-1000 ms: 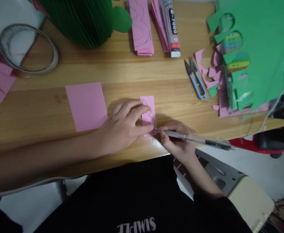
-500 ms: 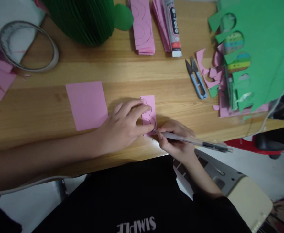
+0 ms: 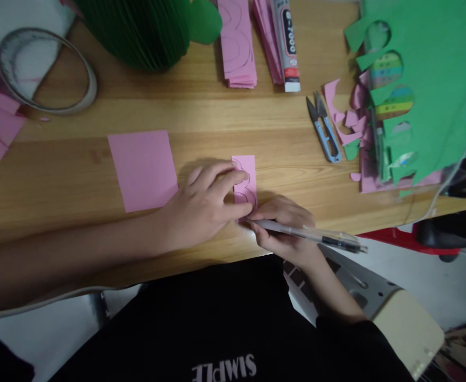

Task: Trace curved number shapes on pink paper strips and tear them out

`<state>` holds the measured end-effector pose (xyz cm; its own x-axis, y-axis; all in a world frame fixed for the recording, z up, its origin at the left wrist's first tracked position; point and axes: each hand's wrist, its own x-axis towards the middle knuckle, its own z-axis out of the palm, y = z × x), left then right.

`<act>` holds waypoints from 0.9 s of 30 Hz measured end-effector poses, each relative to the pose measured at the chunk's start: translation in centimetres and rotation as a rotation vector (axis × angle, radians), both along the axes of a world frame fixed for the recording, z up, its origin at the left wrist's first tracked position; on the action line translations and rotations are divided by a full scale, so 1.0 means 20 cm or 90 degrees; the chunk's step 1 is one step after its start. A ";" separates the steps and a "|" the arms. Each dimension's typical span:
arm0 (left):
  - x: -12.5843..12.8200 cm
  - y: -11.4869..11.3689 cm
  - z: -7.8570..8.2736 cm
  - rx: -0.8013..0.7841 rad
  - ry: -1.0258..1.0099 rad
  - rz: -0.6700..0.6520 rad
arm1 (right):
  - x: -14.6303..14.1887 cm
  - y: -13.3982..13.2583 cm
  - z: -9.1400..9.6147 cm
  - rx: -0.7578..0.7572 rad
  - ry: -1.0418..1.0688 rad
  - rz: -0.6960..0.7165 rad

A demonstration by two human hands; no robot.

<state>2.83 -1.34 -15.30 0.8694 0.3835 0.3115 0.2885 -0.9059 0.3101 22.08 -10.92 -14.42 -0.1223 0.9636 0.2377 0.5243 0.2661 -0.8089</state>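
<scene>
A narrow pink paper strip (image 3: pixel 246 180) lies on the wooden table (image 3: pixel 217 116) with a curved outline drawn on it. My left hand (image 3: pixel 205 204) lies over its left side, fingers stretched flat, pressing it down. My right hand (image 3: pixel 286 228) is closed around a clear pen (image 3: pixel 308 235), whose tip touches the strip's near bottom edge. A larger pink paper rectangle (image 3: pixel 143 170) lies just left of my left hand.
Small blue snips (image 3: pixel 324 130) lie to the right, beside pink scraps (image 3: pixel 342 119) and cut green sheets (image 3: pixel 424 79). Stacks of pink strips (image 3: pixel 236 45), a glue tube (image 3: pixel 288 45), a green honeycomb shape (image 3: pixel 141 32) and a tape ring (image 3: pixel 45 69) stand at the far side.
The pen tip has slid left along the strip's bottom edge, and my right hand has shifted slightly left with it. My left hand stays in place.
</scene>
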 end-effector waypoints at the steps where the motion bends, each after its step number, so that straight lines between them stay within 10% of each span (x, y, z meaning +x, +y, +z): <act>1: 0.00 0.00 0.00 -0.009 0.012 0.008 | 0.00 0.00 0.00 0.002 -0.003 0.000; 27: 0.00 0.01 -0.01 0.012 -0.001 -0.009 | 0.01 0.02 0.01 0.009 -0.041 0.040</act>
